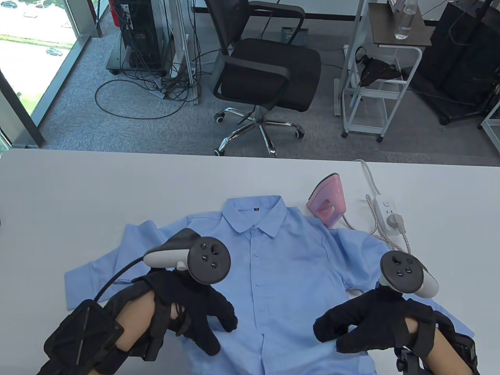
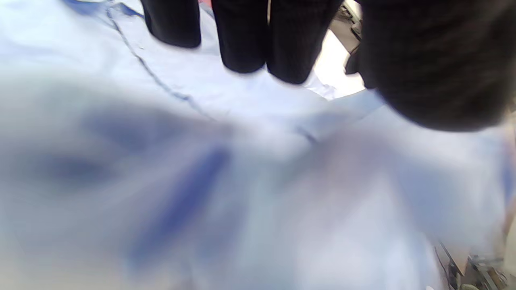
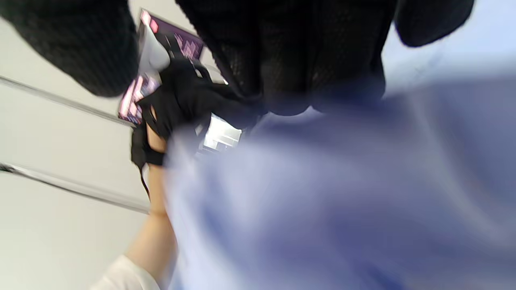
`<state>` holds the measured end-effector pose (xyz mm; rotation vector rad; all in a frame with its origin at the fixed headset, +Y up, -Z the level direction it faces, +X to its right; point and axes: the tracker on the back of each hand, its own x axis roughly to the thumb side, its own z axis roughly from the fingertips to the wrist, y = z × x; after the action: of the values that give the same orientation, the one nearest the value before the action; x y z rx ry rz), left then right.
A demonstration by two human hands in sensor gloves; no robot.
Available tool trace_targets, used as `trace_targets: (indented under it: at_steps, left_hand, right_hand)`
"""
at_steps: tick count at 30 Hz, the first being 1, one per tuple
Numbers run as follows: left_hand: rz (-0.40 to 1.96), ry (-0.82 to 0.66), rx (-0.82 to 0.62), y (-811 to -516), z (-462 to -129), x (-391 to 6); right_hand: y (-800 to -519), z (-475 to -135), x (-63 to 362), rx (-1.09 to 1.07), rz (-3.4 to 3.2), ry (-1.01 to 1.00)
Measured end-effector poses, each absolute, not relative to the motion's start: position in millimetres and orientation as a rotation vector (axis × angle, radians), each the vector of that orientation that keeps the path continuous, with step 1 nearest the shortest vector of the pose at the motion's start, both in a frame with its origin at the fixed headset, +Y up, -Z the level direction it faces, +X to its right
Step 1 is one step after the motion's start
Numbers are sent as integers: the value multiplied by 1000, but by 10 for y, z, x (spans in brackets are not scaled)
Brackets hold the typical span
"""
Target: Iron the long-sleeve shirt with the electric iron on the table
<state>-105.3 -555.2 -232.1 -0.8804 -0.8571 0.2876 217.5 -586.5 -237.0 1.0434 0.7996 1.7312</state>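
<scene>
My table view is bright and sharp, daylight entering far left; both wrist views blur heavily below each grip.

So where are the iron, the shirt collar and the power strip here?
iron (image 1: pixel 327 200): table view, on its pink body, beside the shirt's shoulder.
collar (image 1: pixel 254 213): table view, on the blue band just under the neck label.
power strip (image 1: pixel 386 213): table view, on its white casing.

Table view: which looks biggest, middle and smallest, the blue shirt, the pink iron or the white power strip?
Largest to smallest, as they look from above:
1. blue shirt, spread over much of the table
2. pink iron, beside the collar
3. white power strip, clearly the smallest, though its near end hides behind a plug
</scene>
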Motion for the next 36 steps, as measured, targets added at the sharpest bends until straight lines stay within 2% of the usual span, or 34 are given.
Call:
trace_targets:
  at_steps: [3, 5, 7, 10, 12, 15, 17, 19, 21, 24, 27, 28, 30, 32, 35, 36]
  left_hand:
    - [400, -796, -861, -5595, -2482, -1125]
    - [402, -710, -795, -5721, -2638, -1214]
    - [287, -587, -728, -5937, -2804, -1322]
    - [4, -325, -651, -6469, -3117, -1583]
    - [-122, -137, -715, -6891, -3270, -1808]
    - [-122, 108, -1013, -7467, -3307, -2149]
    - [-61, 133, -1019, -7637, -3317, -2266]
    - [-102, 109, -864, -7649, -3410, -2320]
    - [-97, 73, -735, -7657, -3536, -2375]
    - [7, 114, -665, -7629, -3629, -2393]
    - [111, -26, -567, -7478, -3570, -2263]
    - [112, -93, -544, -7431, -3522, -2203]
    - [45, -177, -547, -7424, -3445, -2124]
    - [-12, -173, -619, -7522, -3400, -2110]
    - [15, -62, -842, -7720, -3332, -2199]
    - [82, -54, -792, -7728, -3301, -2226]
  right_hand:
    - [-5962, -2547, 2232, 930, 1870, 582]
    - [-6152, -2646, 2206, 857, 2005, 460]
    - [-6399, -2727, 2149, 801, 2130, 430]
    - [-6846, -2839, 2048, 677, 2378, 358]
    - [-7142, -2906, 1988, 598, 2621, 444]
    - [-7427, -2957, 1967, 519, 2884, 692]
    - [-7563, -2985, 1978, 485, 2962, 769]
    - [-7692, -3059, 1987, 439, 2998, 826]
    - [-7751, -3185, 1986, 427, 3000, 731]
    - [-7734, -3290, 1926, 383, 2979, 668]
    - [-7575, -3138, 1811, 546, 2997, 491]
    - [-7516, -3034, 1759, 636, 3009, 400]
    - [-7482, -2876, 1675, 748, 3003, 351]
    - [-7563, -2791, 1626, 763, 2969, 488]
    - [-7873, -2790, 1691, 639, 2911, 1003]
    - [-7881, -2795, 1746, 648, 2914, 1067]
